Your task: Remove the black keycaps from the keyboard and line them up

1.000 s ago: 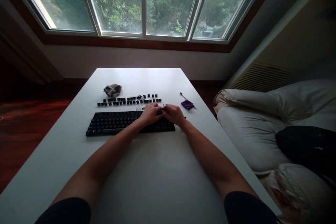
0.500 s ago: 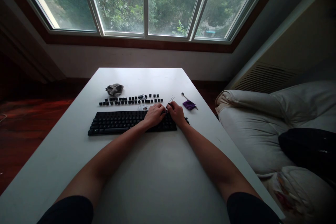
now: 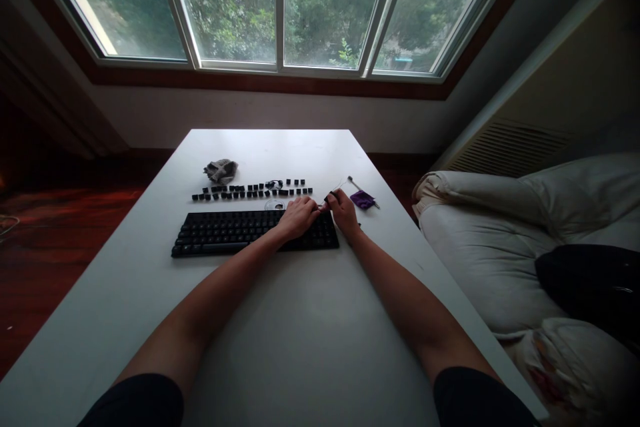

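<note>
A black keyboard (image 3: pixel 220 232) lies on the white table (image 3: pixel 310 320). Over its right end, my left hand (image 3: pixel 299 217) is closed, its fingertips meeting my right hand; whatever they pinch is too small to make out. My right hand (image 3: pixel 344 212) is wrapped round the dark handle of a keycap puller (image 3: pixel 343 184), whose thin wires point up and away. Behind the keyboard, loose black keycaps (image 3: pixel 240 195) stand in two rows. A small clear round dish (image 3: pixel 275 205) sits between the rows and the keyboard.
A crumpled grey cloth (image 3: pixel 221 171) lies at the back left of the table. To the right are a small brush (image 3: pixel 355 182) and a purple cloth (image 3: pixel 363 199). A pale sofa (image 3: pixel 465 260) stands along the right side, with a window (image 3: pixel 280 7) ahead.
My right hand has tilted and drawn slightly up and right from the keyboard, the puller's wires now leaning further right. My left fingertips have followed it. The keycap rows look unchanged.
</note>
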Action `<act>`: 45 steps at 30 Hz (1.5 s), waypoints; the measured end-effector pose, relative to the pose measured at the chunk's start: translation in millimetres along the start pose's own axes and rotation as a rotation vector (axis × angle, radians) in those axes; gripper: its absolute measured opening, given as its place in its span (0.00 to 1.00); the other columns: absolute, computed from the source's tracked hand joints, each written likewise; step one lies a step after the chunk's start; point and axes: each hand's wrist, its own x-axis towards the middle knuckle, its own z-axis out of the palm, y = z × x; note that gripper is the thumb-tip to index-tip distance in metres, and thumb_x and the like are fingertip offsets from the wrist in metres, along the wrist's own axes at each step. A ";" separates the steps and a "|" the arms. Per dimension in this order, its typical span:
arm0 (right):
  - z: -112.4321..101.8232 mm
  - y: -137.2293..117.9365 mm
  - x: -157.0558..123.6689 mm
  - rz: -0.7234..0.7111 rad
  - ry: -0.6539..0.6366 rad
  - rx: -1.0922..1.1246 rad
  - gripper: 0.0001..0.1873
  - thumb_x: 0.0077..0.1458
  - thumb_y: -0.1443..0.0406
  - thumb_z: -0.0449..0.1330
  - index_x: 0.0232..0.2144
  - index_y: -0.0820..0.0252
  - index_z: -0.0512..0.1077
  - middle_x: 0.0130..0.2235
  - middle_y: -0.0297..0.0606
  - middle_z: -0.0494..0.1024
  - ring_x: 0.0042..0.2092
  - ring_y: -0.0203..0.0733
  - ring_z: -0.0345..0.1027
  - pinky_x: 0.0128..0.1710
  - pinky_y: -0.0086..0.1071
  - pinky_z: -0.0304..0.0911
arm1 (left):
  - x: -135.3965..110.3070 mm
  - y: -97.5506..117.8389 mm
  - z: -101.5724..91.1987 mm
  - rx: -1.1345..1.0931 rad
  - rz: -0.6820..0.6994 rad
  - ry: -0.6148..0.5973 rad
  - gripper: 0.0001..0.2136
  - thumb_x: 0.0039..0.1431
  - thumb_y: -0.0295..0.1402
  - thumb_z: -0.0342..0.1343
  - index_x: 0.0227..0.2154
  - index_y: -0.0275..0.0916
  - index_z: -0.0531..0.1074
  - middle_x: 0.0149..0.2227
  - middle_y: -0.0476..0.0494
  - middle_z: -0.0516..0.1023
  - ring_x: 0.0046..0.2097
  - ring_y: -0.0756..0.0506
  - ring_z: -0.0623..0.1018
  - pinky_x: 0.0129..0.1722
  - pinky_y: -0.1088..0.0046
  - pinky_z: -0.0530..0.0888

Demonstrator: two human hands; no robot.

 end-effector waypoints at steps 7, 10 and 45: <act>1.0 0.0 1.7 0.000 0.034 0.047 0.17 0.63 0.48 0.53 0.33 0.53 0.66 0.27 0.34 0.77 0.31 0.44 0.74 0.38 0.37 0.70 | -1.2 1.6 -1.9 -0.063 -0.016 0.053 0.11 0.70 0.40 0.51 0.47 0.43 0.73 0.50 0.40 0.74 0.53 0.39 0.72 0.55 0.58 0.68; 1.3 1.3 2.4 -0.012 0.011 0.091 0.18 0.63 0.48 0.54 0.32 0.54 0.66 0.28 0.34 0.77 0.31 0.43 0.73 0.36 0.36 0.70 | -2.4 2.0 -3.4 -0.088 -0.042 0.098 0.11 0.70 0.40 0.50 0.45 0.42 0.74 0.48 0.40 0.77 0.52 0.39 0.74 0.54 0.59 0.69; 6.5 -2.1 0.7 0.028 -0.107 0.299 0.18 0.59 0.48 0.61 0.31 0.55 0.68 0.25 0.31 0.76 0.26 0.40 0.71 0.29 0.35 0.67 | -7.4 6.0 -12.3 -0.135 -0.133 0.102 0.15 0.73 0.42 0.45 0.43 0.47 0.78 0.43 0.45 0.83 0.46 0.41 0.79 0.44 0.68 0.70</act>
